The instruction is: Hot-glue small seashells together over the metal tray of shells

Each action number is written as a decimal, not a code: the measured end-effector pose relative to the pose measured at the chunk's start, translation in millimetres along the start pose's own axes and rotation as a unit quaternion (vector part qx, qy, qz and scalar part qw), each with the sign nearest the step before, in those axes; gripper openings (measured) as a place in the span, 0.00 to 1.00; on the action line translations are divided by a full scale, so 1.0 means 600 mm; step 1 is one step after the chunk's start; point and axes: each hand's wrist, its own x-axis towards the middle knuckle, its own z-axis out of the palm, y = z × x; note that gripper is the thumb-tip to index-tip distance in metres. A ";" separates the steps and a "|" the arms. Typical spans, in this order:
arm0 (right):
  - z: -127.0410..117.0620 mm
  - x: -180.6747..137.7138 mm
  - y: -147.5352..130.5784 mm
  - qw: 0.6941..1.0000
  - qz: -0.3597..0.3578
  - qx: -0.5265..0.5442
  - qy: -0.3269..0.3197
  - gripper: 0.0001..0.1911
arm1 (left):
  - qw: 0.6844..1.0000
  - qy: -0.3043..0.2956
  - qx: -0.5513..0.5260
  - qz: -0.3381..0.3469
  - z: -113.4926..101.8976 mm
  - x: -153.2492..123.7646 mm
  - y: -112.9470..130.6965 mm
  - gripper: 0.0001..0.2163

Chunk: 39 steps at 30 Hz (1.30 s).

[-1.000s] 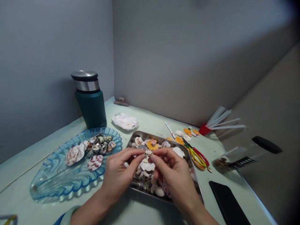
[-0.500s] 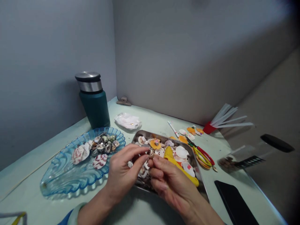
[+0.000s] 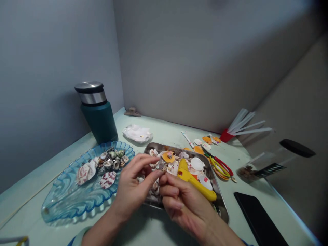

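My left hand hovers over the near left part of a metal tray full of seashells, its thumb and fingers pinching a small speckled shell. My right hand sits right beside it with the fingers curled inward, the fingertips meeting the left hand at that shell. A yellow glue gun lies across the shells in the tray just beyond my right hand.
A blue glass dish with several shells sits at the left, a teal flask behind it. Crumpled white wrap, scissors, glue sticks, a clear jar and a black phone lie around.
My right hand dropped lower and closer, uncovering the yellow glue gun in the tray. Both hands stayed together at the small shell. The view shifted slightly.
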 end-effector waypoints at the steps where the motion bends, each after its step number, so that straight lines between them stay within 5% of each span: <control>1: 0.001 -0.002 0.001 1.000 0.008 0.005 -0.006 0.02 | 1.000 -0.007 -0.021 -0.022 0.000 0.002 0.000 0.10; 7: 0.003 -0.006 0.005 0.998 0.040 0.029 -0.041 0.05 | 0.986 -0.085 -0.103 -0.102 -0.006 0.010 0.004 0.12; 16: -0.004 -0.002 0.009 0.998 0.050 0.009 -0.037 0.05 | 0.982 -0.090 -0.068 -0.152 -0.003 0.006 -0.004 0.12; 22: -0.006 -0.005 0.016 0.977 -0.087 -0.194 -0.018 0.05 | 0.945 -0.095 -0.151 -0.274 0.001 0.005 -0.008 0.15; 24: -0.003 -0.009 0.015 0.934 -0.174 -0.312 0.019 0.09 | 0.923 -0.105 -0.195 -0.314 0.002 0.005 -0.010 0.16; 26: 0.001 -0.015 0.010 0.858 -0.272 -0.431 0.063 0.14 | 0.915 -0.102 -0.210 -0.329 0.005 0.004 -0.012 0.16; 30: 0.000 -0.023 -0.007 0.596 -0.459 -0.654 0.084 0.09 | 0.928 -0.094 -0.188 -0.308 0.010 0.005 -0.009 0.15; 32: -0.003 -0.022 -0.014 0.499 -0.494 -0.709 0.064 0.08 | 0.936 -0.097 -0.173 -0.290 0.011 0.006 -0.005 0.14; 36: -0.005 -0.019 -0.019 0.453 -0.490 -0.743 0.057 0.07 | 0.936 -0.118 -0.159 -0.291 0.008 0.007 -0.004 0.15; 39: -0.002 -0.022 -0.024 0.467 -0.492 -0.731 0.068 0.07 | 0.922 -0.148 -0.178 -0.310 0.006 0.007 -0.006 0.18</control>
